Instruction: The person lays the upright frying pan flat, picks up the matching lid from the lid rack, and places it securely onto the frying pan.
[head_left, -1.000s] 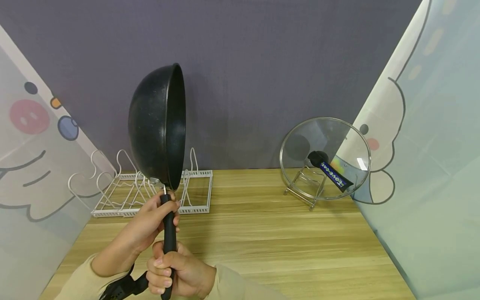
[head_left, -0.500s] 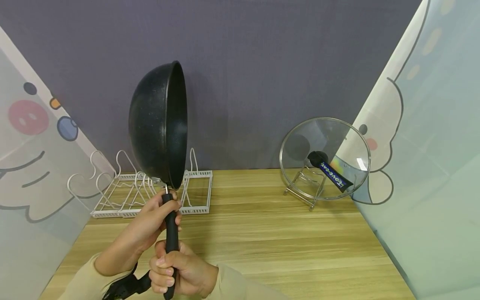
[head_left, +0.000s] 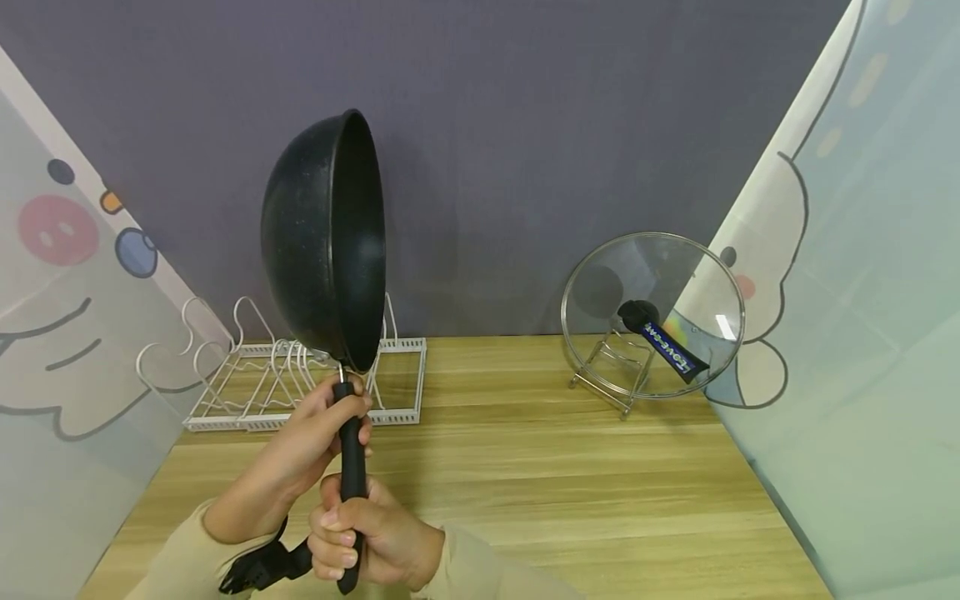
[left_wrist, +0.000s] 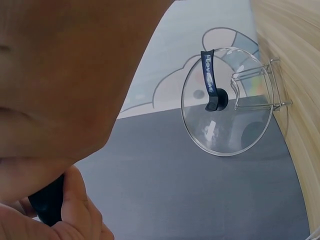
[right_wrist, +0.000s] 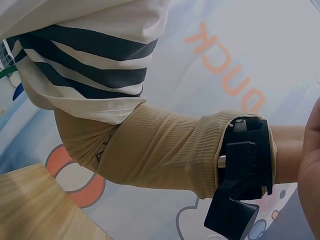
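Your left hand [head_left: 322,429] and right hand [head_left: 378,533] grip the round black wok [head_left: 307,242] by its handle [head_left: 352,462]. A white wire rack [head_left: 397,417] seemingly stands behind.

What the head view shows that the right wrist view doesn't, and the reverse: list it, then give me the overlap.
Only the head view: the black pan held upright, with the left grip above the right grip on its handle; the white rack; and the glass lid on its wire stand.

Only the right wrist view: striped cloth and orange lettering.

Both: wooden tabletop, tan sleeve, black wrist device and cartoon-printed panels.
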